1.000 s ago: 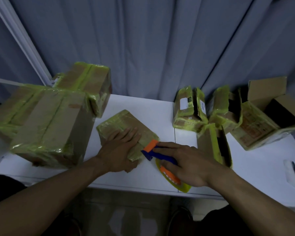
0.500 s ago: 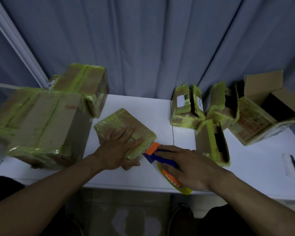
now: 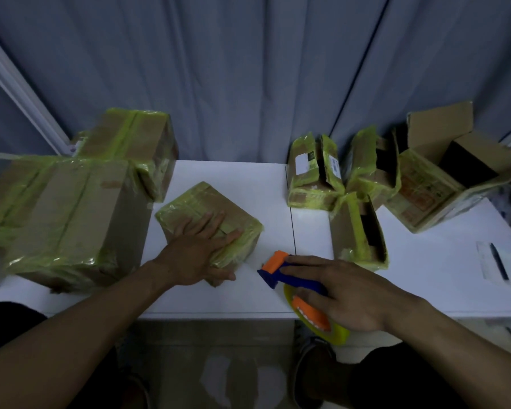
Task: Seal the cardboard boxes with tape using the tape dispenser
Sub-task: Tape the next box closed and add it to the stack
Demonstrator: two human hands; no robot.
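A small cardboard box (image 3: 189, 202) wrapped in yellow-green tape lies on the white table (image 3: 242, 296) in the middle. My left hand (image 3: 195, 252) rests flat on its near top, fingers spread, thumb against its near side. My right hand (image 3: 345, 293) grips the tape dispenser (image 3: 281, 273), which has a blue body, orange head and a yellow roll at the table's front edge. The dispenser's head sits a short way right of the box, apart from it.
Two large taped boxes (image 3: 68, 214) stand at the left, one further back (image 3: 130, 143). Several smaller boxes (image 3: 316, 175) with open flaps crowd the right back, one (image 3: 357, 231) close to my right hand. A paper slip with a pen (image 3: 493, 261) lies far right. Curtains hang behind.
The dispenser in my right hand has drawn back from the small box's corner toward me and to the right. My left hand stays flat on the box.
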